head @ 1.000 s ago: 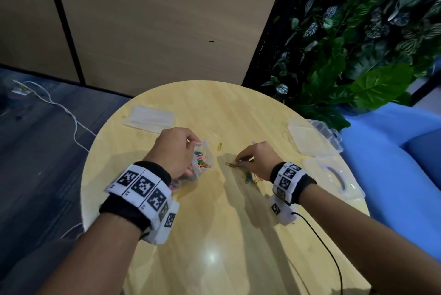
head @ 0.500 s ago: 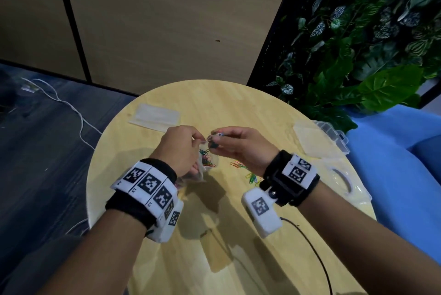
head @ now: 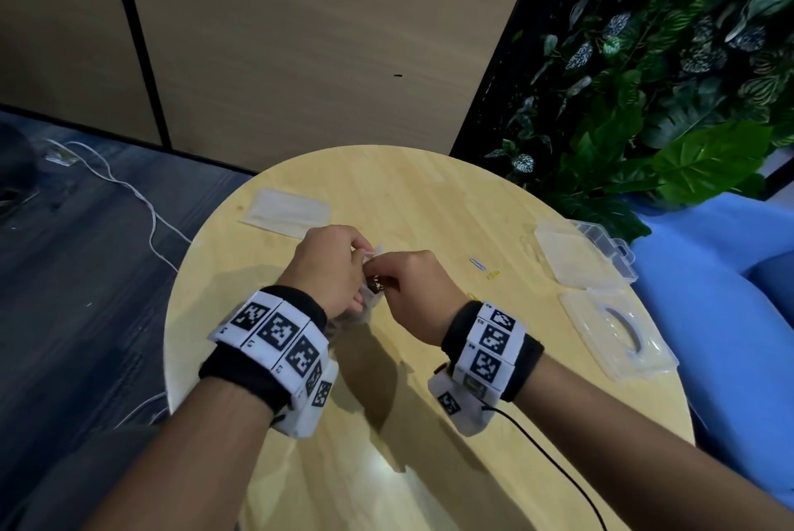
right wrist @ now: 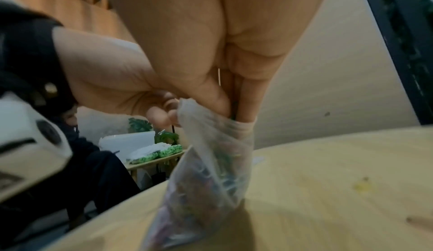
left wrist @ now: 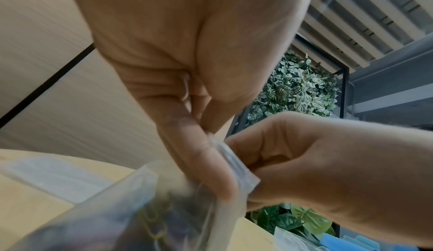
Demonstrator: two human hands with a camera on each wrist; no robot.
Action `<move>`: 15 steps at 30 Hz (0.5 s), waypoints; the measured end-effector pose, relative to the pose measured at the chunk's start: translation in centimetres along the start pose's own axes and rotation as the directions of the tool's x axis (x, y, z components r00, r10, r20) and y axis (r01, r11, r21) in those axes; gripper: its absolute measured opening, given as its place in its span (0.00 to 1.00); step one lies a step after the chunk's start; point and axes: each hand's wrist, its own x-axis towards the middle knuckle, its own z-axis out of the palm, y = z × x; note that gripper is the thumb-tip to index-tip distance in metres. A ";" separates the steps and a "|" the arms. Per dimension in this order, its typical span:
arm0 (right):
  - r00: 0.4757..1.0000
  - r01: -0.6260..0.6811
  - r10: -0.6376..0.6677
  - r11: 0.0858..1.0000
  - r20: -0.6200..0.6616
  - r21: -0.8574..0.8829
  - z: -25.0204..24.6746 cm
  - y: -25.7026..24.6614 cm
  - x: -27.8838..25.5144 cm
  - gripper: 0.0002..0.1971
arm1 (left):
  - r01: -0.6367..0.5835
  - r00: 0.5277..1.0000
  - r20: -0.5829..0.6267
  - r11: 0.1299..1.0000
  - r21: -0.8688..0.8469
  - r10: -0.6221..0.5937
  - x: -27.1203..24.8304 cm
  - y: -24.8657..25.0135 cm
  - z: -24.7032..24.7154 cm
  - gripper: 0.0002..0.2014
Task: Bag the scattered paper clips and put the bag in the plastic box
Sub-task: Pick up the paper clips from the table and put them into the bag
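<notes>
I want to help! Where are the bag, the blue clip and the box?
bag (right wrist: 206,171), right wrist view, its clear side.
blue clip (head: 477,263), head view, its middle.
box (head: 578,260), head view, its lid.

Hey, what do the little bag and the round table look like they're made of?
Bag: thin clear plastic film, likely; it crumples and the coloured clips show through.
Table: pale wood or wood-look laminate with visible grain; the glare suggests a smooth, slightly glossy finish.

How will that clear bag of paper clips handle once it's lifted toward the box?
Probably floppy: the clear bag creases and sags below the fingers. Likely bottom-heavy, since the paper clips bunch low. Its unsealed mouth could spill them if tipped.
</notes>
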 end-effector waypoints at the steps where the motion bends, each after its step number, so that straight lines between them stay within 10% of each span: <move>1: 1.000 0.022 -0.023 0.999 0.006 0.040 0.1 0.0 -0.1 0.19 | 0.006 1.000 -0.009 1.000 -0.013 -0.006 0.0 0.0 -0.1 0.08; 9: 0.963 0.169 -0.118 0.965 -0.242 0.202 -1.5 0.8 -0.7 0.19 | 0.008 1.000 -0.018 0.998 -0.064 -0.009 0.1 0.0 -0.7 0.08; 13: 0.871 -0.365 0.401 0.915 -0.283 0.171 -2.8 8.1 -0.2 0.15 | -0.016 0.998 -0.058 0.996 -0.085 0.011 0.2 0.0 -1.3 0.10; 15: 0.677 -0.735 0.734 0.678 -0.054 0.011 -2.2 12.6 -0.2 0.22 | -0.027 0.997 -0.081 0.994 -0.109 0.018 0.1 0.1 -1.7 0.11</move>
